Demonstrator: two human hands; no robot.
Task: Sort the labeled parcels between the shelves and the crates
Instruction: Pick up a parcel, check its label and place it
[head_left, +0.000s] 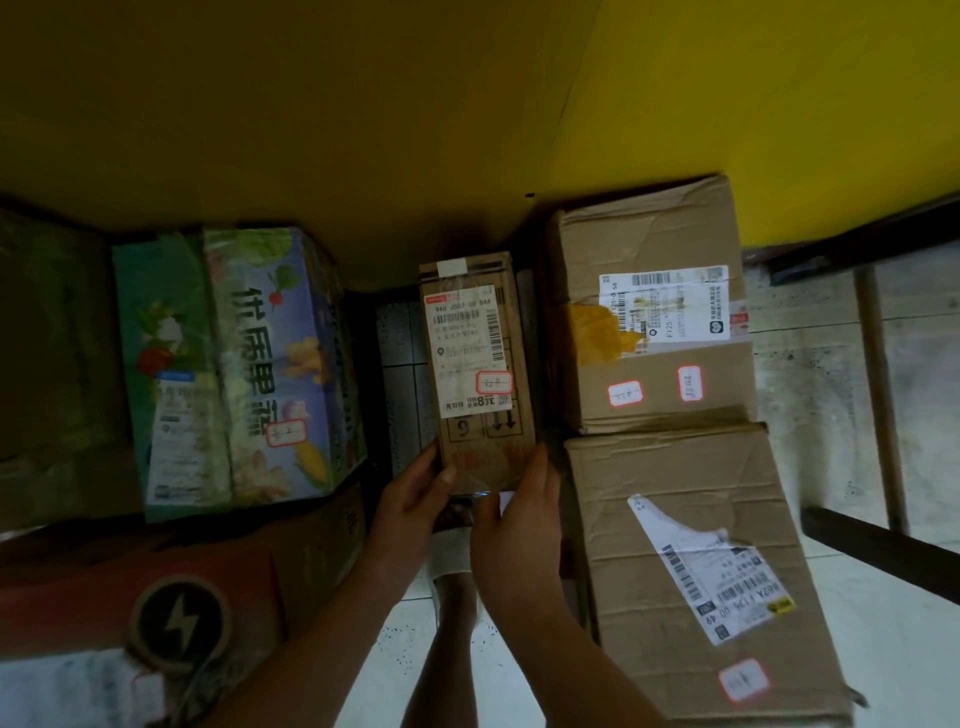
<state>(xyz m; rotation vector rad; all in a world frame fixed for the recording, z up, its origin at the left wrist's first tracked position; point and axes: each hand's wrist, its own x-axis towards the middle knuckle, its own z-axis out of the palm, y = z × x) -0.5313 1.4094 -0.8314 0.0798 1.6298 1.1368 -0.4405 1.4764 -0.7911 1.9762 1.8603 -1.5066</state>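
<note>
A narrow brown parcel (480, 364) with a white shipping label and a small red-edged sticker lies lengthwise between bigger boxes. My left hand (415, 493) grips its near left corner, thumb on top. My right hand (519, 525) holds its near right corner, fingers curled along the side. To its right sit two large brown cartons, the far carton (654, 306) and the near carton (696, 571), both with white labels and red-edged stickers. A colourful printed vegetable box (244, 364) stands to the left.
A red box (156, 582) with a round lightning-bolt mark lies at lower left. A yellow wall (363, 104) closes the back. Dark metal shelf bars (878, 395) stand at the right over a pale tiled floor (883, 613). A dim box (47, 364) fills the far left.
</note>
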